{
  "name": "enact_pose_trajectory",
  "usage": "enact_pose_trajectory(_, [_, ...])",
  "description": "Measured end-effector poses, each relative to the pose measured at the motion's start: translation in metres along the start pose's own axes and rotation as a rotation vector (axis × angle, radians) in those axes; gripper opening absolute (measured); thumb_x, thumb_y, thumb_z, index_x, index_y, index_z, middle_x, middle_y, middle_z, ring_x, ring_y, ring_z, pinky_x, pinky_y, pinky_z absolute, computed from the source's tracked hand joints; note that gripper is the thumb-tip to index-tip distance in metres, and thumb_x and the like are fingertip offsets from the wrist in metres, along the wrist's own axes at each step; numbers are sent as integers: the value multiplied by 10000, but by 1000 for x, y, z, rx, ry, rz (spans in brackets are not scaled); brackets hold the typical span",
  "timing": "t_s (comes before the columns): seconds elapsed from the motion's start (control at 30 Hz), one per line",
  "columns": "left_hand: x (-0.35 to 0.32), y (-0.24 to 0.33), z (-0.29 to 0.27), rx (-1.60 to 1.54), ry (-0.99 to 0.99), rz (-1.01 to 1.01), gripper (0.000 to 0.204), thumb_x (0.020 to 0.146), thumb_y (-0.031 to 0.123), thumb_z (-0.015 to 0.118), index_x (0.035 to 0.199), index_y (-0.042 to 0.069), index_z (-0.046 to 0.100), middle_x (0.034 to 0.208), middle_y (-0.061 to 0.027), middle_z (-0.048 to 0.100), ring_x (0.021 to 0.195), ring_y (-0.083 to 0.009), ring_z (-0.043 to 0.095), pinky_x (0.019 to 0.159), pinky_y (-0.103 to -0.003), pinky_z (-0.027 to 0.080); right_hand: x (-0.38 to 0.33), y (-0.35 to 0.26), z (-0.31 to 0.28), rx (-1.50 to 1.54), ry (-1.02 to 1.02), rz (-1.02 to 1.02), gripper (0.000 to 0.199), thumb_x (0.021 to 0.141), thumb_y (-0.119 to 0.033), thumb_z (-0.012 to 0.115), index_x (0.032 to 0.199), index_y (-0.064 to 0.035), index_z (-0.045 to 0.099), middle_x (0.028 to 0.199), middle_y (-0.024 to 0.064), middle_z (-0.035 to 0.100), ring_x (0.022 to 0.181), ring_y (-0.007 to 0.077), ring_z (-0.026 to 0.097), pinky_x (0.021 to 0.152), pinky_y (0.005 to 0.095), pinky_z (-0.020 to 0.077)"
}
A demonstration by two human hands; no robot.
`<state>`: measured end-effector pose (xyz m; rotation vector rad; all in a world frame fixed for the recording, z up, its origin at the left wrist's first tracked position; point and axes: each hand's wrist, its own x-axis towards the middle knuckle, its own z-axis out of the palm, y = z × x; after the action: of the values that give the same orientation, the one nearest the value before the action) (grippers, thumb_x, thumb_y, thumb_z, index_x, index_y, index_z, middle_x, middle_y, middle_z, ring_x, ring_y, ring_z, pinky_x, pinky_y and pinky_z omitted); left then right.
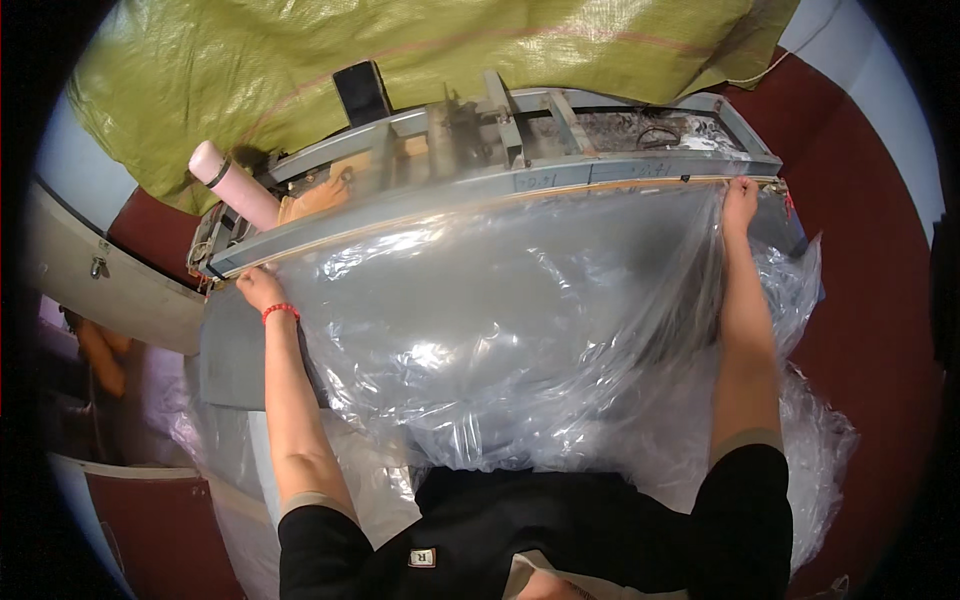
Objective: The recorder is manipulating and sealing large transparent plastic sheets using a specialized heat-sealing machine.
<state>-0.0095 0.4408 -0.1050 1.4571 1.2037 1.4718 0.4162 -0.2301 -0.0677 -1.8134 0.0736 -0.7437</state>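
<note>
A: What are the hands doing at the gray metal frame (pixel 640 170)?

B: Both arms reach forward to its near edge, set wide apart. The left hand (pixel 262 288) is at the frame's left end, the right hand (pixel 739 203) near its right end.

A: And the grip?

B: Fingers pressed together on both — each hand pinches clear plastic film (pixel 480 330) at an upper corner, close against the frame.

A: Where does the film lie?

B: On the near side of the frame, its far edge running alongside a thin tan strip (pixel 600 185) on the frame's near edge. It spreads back toward the person's body, shiny and wrinkled, with folds gathering toward the right hand. Under it, next to the frame, is a smooth gray surface (pixel 232 355).

A: What else is around the frame?

B: A pink cylinder with a dark band (pixel 240 190) leans at its left end. A dark, flat rectangle like a phone (pixel 362 95) is on its far side, against a crinkled yellow-green sheet (pixel 450 40) beyond the frame. Some parts within the frame are too blurred to name. A pale panel with a small padlock (pixel 98 267) is left of it; dark red floor (pixel 865 300) shows to its right.

A: And the person?

B: Black top, with a red bead bracelet (pixel 281 313) on the left wrist, just below the frame's left end.
</note>
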Motion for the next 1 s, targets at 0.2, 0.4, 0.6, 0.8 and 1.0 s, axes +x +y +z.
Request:
enact_pose_trajectory(0.2, [-40,46,-12,-61,-455,33,140,764,149,535,836,52,464,701,11,475,593,-66,434,516,-192,362,-18,-53,-93,-47,-195,-353,209,827,-200,537,945,-28,514,861,68,554,785,116,521,715,241,414])
enact_pose_trajectory(0.4, [-107,142,-121,-325,-459,158,30,821,93,481,846,109,483,696,45,446,582,-24,398,501,-157,319,-54,50,-260,-324,155,-290,266,853,-226,489,988,1,517,904,108,563,835,192,524,755,286,405])
enact_pose_trajectory(0.6, [-256,110,-173,250,-768,347,131,785,93,529,901,49,571,743,-24,574,656,-105,531,582,-234,432,-171,252,-385,-720,-131,73,312,759,-289,589,917,-19,583,896,137,592,842,218,552,754,343,422])
enact_pose_trajectory(0.8, [-427,62,-91,363,-1666,553,225,762,197,531,924,46,577,800,-160,586,736,-294,573,650,-372,460,-211,237,-479,-810,-85,143,309,753,-272,594,928,-16,583,900,138,593,839,221,554,757,341,425])
enact_pose_trajectory(1.0, [-520,71,-44,240,-1727,1578,380,766,150,519,1127,40,471,1029,-168,535,919,-277,532,778,-363,428,-221,206,-575,-891,-52,168,308,747,-255,599,938,-14,582,904,140,595,837,224,556,760,339,427])
